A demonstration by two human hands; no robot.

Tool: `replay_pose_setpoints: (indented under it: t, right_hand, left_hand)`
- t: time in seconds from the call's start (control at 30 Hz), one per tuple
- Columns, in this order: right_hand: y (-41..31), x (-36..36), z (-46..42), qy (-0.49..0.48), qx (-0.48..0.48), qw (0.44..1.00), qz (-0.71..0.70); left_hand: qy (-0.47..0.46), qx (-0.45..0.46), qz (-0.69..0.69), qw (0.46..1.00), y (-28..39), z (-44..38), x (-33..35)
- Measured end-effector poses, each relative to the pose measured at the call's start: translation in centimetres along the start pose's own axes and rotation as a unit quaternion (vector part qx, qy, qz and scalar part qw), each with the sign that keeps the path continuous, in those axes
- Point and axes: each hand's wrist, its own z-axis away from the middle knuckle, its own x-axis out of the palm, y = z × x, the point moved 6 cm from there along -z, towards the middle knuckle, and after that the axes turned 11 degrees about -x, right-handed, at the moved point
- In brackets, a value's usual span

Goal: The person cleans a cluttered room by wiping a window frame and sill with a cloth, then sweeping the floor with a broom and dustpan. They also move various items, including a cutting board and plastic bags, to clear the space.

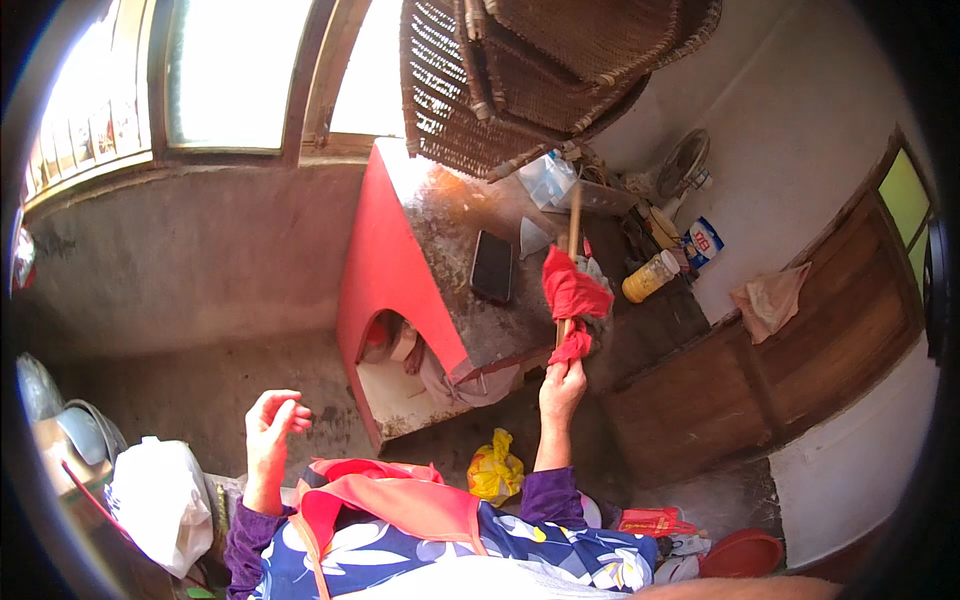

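Note:
My right hand [564, 394] grips the near end of a thin wooden stick [574, 221], held out over the counter. Around that stick is a bunched red cloth [576, 289], its lower part right at my fingers. Some greyish material shows beside the cloth; I cannot tell what it is. My left hand [271, 427] is raised on the other side, fingers loosely bent, with nothing visible in it. A black smartphone [492, 266] lies on the dark, worn top of the red-sided counter [442, 247], left of the cloth.
Woven baskets [525, 67] hang overhead. A capped jar [649, 277], a blue-white packet [703, 243] and a fan [682, 163] are at the counter's right. Below sits a yellow plastic bag [496, 469]. A white bag [161, 502] is at left, a red basin [741, 553] at lower right.

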Motion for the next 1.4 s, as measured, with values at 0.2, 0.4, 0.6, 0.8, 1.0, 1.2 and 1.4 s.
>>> replay_pose_setpoints:
  t: [0.2,0.4,0.6,0.8,1.0,1.2,1.4]
  right_hand:
    - [2.7,0.7,-6.1,-0.084,-0.020,0.980,0.178]
    - [4.6,1.9,-10.1,-0.146,-0.029,0.944,0.295]
    - [6.6,3.9,-14.6,-0.158,-0.035,0.942,0.296]
    - [0.4,2.6,-16.4,-0.121,-0.157,0.930,0.311]
    - [1.1,14.4,-18.9,-0.242,-0.294,0.924,0.040]
    - [4.1,20.6,-18.5,-0.278,-0.358,0.858,0.240]
    - [5.1,19.6,-17.7,-0.366,-0.314,0.860,0.166]
  left_hand:
    - [0.076,-0.024,-0.006,0.997,-2.0,-1.0,0.4]
    - [0.112,-0.031,0.000,0.993,-3.6,-1.6,2.4]
    - [0.136,-0.032,-0.002,0.990,-4.1,-1.5,4.1]
    - [0.180,-0.027,-0.004,0.983,-4.5,-0.7,5.1]
    - [0.182,-0.024,0.005,0.983,-4.6,-0.4,5.9]
    - [0.221,-0.022,0.045,0.974,-5.0,0.9,4.6]
    - [0.269,-0.024,0.045,0.962,-7.9,3.4,1.2]
